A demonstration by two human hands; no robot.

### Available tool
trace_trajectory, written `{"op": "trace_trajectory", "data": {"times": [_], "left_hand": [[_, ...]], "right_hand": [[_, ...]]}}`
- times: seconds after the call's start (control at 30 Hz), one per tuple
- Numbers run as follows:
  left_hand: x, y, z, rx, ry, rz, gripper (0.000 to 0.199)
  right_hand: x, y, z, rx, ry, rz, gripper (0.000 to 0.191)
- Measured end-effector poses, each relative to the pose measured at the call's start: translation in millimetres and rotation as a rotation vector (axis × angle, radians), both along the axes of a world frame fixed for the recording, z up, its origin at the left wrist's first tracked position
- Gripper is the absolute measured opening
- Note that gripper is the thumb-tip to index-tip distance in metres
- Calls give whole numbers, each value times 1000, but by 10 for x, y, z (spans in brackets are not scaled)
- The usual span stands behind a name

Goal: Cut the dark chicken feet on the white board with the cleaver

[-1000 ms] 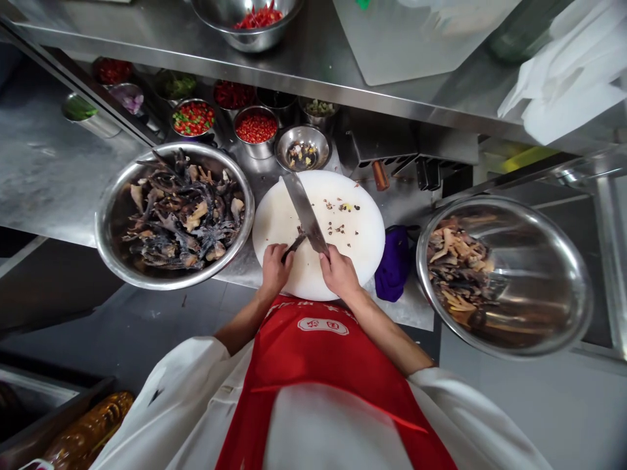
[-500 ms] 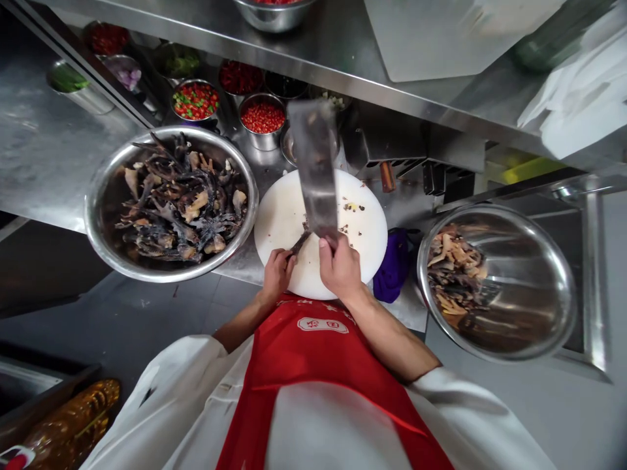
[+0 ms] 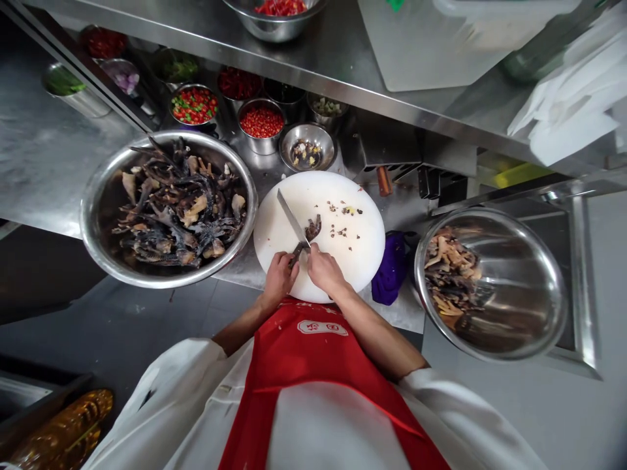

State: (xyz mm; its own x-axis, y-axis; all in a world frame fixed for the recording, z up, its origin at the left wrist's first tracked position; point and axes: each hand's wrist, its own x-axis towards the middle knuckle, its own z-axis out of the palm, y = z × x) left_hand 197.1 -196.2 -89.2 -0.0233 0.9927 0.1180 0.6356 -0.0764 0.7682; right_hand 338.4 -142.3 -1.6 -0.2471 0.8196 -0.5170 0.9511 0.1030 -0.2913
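My right hand (image 3: 324, 267) is closed round the handle of a cleaver (image 3: 292, 217), its blade seen nearly edge-on and low over the round white cutting board (image 3: 274, 251). On the blade's left side, my left hand (image 3: 280, 277) grips a dark piece that looks like a chicken foot (image 3: 295, 253). Just right of the blade lies a cut dark piece (image 3: 313, 227). Small dark scraps (image 3: 339, 232) are scattered over the right part of the board.
A large steel bowl (image 3: 91, 241) of dark chicken feet stands on the left. Another steel bowl (image 3: 526, 281) with cut pieces is at the right. A purple cloth (image 3: 388, 267) lies beside the board. Behind are ingredient pots (image 3: 261, 124), a small bowl (image 3: 289, 143) and a steel shelf (image 3: 333, 78).
The cleaver has come down from its raised position to the dark piece on the board. A curled cut piece now shows right of the blade. My left hand keeps its hold.
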Motion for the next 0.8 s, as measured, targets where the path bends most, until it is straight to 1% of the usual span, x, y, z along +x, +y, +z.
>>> {"op": "trace_trajectory", "data": {"times": [0.13,0.23,0.3,0.43,0.5,0.57,0.63,0.7,0.73,0.8], "left_hand": [[92,101,13,-39,110,16,20],[174,142,9,-75,207,52,20],[206,129,12,-102,252,34,19],[144,29,77,-154,350,-114,18],[48,14,143,-204,409,-165,23],[-59,82,231,-257,444,-150,29],[-125,248,328,-265,436,-85,31],[-106,489,413,-202,391,-50,34],[-57,620,442,-162,369,-64,37],[105,870,463,-108,370,-155,45]], "right_hand": [[193,-197,114,-57,2,30,28],[259,-293,116,-99,1,29,29],[190,-254,66,-84,0,1,30],[-14,-8,-45,-23,59,6,36],[-8,61,-58,-4,87,15,34],[99,17,-54,22,131,-3,29],[279,-131,-52,71,203,-74,26],[486,-334,-62,133,287,-212,26],[587,-439,-72,161,331,-297,25],[765,-631,-103,178,435,-473,21]]}}
